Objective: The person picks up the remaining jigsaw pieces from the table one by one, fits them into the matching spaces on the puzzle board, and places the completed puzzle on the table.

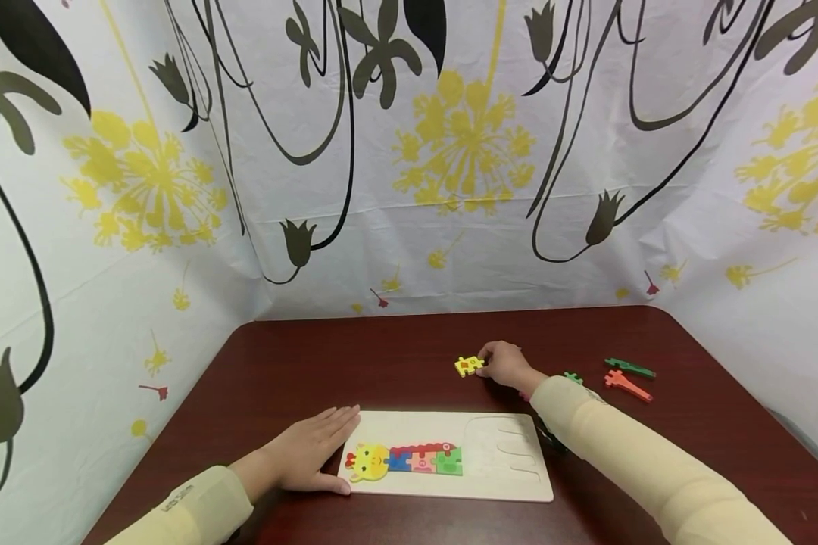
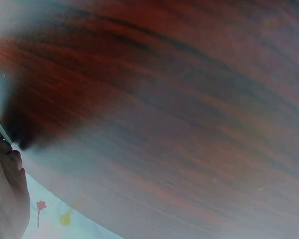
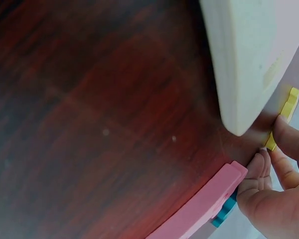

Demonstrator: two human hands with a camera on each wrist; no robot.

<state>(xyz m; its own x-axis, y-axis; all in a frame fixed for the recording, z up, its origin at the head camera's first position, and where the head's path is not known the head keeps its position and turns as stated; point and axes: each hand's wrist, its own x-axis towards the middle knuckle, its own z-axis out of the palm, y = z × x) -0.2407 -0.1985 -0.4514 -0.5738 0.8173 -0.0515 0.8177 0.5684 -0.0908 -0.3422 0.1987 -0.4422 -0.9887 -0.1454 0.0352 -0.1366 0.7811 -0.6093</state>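
Observation:
A yellow puzzle piece (image 1: 468, 366) with an orange mark is pinched between the thumb and fingers of my right hand (image 1: 509, 365), beyond the far edge of the board. My left hand (image 1: 313, 446) lies with fingers stretched out on the left end of the pale wooden puzzle board (image 1: 443, 488). Set in the board are a yellow giraffe head (image 1: 368, 462), a red strip, and blue, pink and green (image 1: 448, 462) pieces; the recess to their right holds no piece. In the right wrist view, the yellow piece (image 3: 289, 105) shows beside my thumb.
Right of my right hand lie a dark green piece (image 1: 630, 368), an orange piece (image 1: 629, 384) and a small green piece (image 1: 573, 377), partly behind the sleeve. The right wrist view shows a pink piece (image 3: 204, 201) and a teal piece (image 3: 224, 211). Printed cloth hangs around the dark table.

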